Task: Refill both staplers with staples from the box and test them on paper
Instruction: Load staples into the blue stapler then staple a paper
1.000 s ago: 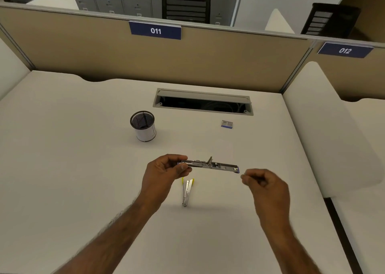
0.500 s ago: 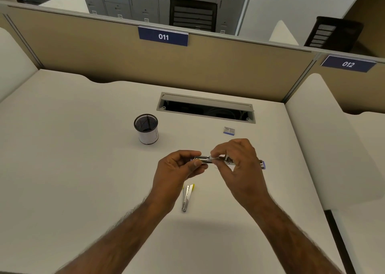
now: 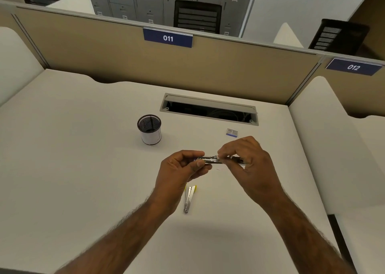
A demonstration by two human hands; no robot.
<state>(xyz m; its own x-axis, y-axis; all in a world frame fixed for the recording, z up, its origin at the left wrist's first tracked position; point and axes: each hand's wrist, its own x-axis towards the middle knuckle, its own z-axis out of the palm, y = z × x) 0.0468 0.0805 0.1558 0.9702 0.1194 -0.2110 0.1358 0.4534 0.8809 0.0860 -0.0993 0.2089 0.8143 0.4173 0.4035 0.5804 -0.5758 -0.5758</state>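
— Over the middle of the surface [image 3: 83, 169], where are we with the silver stapler [image 3: 210, 159]?

— It's held in the air between both hands, lying roughly level. The left hand [image 3: 183, 169] has its grip clenched round the left end, thumb along the side. The right hand [image 3: 248, 161] pinches down at the middle of the metal track, fingers curled over it (whether a strip of staples sits under those fingertips, I can't tell).

— So loading, by your reckoning?

— I judge so. To do it well, use the left hand as a steady rest and hold the track level. Let the right fingertips seat the strip legs-down, flat in the channel, before sliding it forward. No forcing, since a crooked strip will likely jam.

— And the rest?

— The staple box [image 3: 231, 132] lies just beyond the right hand, near the cable hatch [image 3: 208, 109]. The yellow stapler [image 3: 189, 198] lies on the surface below the hands, untouched, so it waits its turn. A mesh cup [image 3: 150, 132] stands to the left. No loose sheet of paper shows, so testing looks some way off.
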